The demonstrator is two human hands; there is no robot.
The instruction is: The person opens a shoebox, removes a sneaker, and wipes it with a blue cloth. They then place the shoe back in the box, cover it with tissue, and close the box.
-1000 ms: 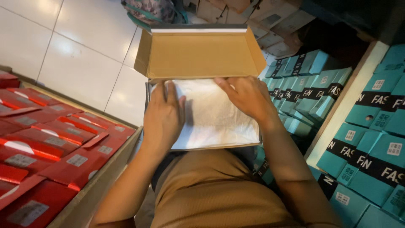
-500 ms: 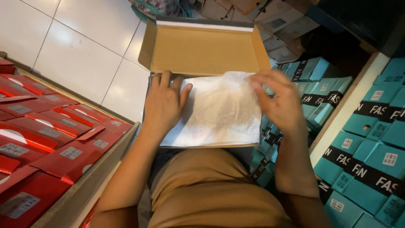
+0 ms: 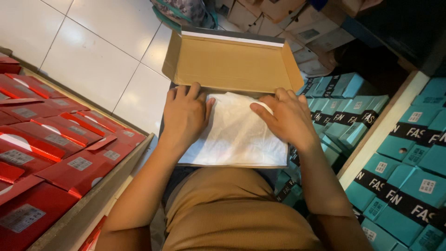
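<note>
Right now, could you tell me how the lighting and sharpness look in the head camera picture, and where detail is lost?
Head view: even, soft light on the white wrapping paper and the open cardboard box, both sharp; the left hand and right hand show no motion blur; the top right corner is in deep shadow, detail lost; the red boxes carry mild glare, and edges bend slightly from the wide lens.

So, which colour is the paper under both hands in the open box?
White tissue paper, lying in the brown cardboard box; the head view shows it.
</note>
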